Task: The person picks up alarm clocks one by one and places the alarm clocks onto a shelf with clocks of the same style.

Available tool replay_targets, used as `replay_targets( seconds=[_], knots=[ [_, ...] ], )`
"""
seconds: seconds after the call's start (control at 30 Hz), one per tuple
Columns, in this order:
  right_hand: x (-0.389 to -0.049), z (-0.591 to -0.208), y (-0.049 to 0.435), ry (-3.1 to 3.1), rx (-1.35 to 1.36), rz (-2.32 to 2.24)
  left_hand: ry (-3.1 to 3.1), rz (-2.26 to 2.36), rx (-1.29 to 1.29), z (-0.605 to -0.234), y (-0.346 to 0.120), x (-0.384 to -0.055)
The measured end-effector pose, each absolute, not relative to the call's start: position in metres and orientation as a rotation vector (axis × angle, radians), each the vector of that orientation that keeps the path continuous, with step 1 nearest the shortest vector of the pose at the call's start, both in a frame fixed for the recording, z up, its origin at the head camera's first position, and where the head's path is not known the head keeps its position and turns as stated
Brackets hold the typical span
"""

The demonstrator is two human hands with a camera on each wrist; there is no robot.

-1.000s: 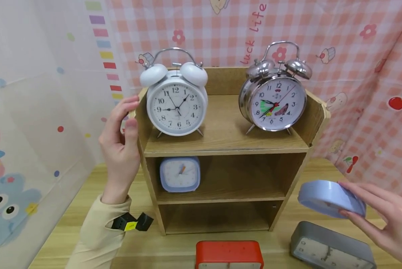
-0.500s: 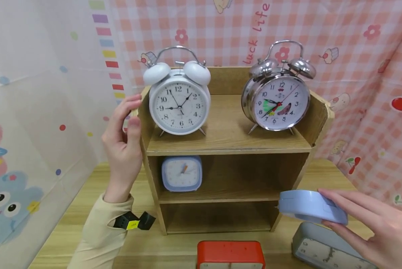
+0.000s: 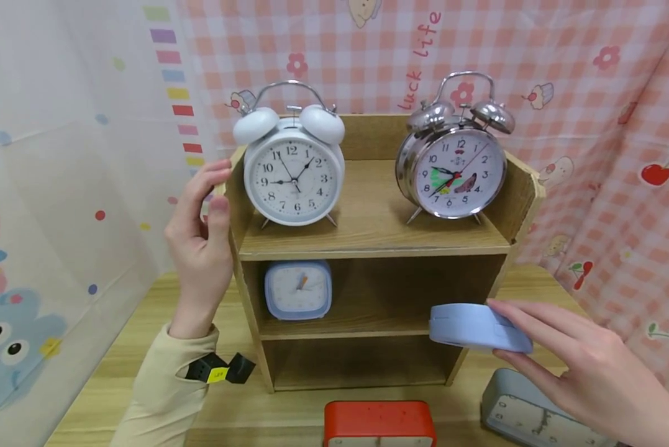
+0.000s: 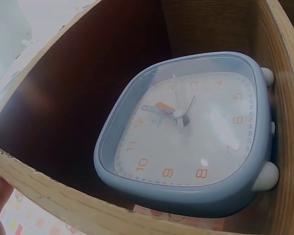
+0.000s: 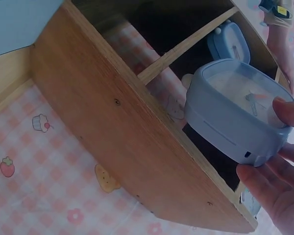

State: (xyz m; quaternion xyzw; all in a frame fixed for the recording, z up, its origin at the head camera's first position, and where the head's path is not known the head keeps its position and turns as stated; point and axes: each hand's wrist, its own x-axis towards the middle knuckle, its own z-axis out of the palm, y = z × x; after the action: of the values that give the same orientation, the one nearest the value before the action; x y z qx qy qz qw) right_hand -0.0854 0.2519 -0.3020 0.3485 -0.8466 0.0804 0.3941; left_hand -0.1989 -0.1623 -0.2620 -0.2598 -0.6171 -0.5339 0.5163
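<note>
My right hand (image 3: 574, 354) pinches a light-blue alarm clock (image 3: 474, 326) between thumb and fingers, in front of the right end of the wooden shelf (image 3: 373, 251). In the right wrist view this clock (image 5: 220, 117) is tilted, its dial partly behind my thumb. My left hand (image 3: 200, 254) rests along the shelf's left side panel, thumb apart from the fingers. A similar blue clock (image 3: 298, 290) stands at the left of the middle compartment; its dial (image 4: 186, 137) fills much of the left wrist view.
On the top shelf stand a white twin-bell clock (image 3: 295, 180) at left and a silver twin-bell clock (image 3: 459, 174) at right. A red clock (image 3: 379, 417) and a grey clock (image 3: 521, 400) sit on the table in front. Printed curtains (image 3: 368, 74) hang behind.
My right hand has carried the blue clock leftward, from beside the shelf to in front of its right end. The left hand stays at the side panel.
</note>
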Motion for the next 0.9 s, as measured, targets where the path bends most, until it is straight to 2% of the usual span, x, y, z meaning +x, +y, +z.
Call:
replay_targets(
  seconds=[0.9],
  knots=[
    [-0.131, -0.292, 0.225, -2.099, 1.019, 0.201, -1.521, -1.251, -0.606, -0.263, -0.163, -0.198]
  ],
)
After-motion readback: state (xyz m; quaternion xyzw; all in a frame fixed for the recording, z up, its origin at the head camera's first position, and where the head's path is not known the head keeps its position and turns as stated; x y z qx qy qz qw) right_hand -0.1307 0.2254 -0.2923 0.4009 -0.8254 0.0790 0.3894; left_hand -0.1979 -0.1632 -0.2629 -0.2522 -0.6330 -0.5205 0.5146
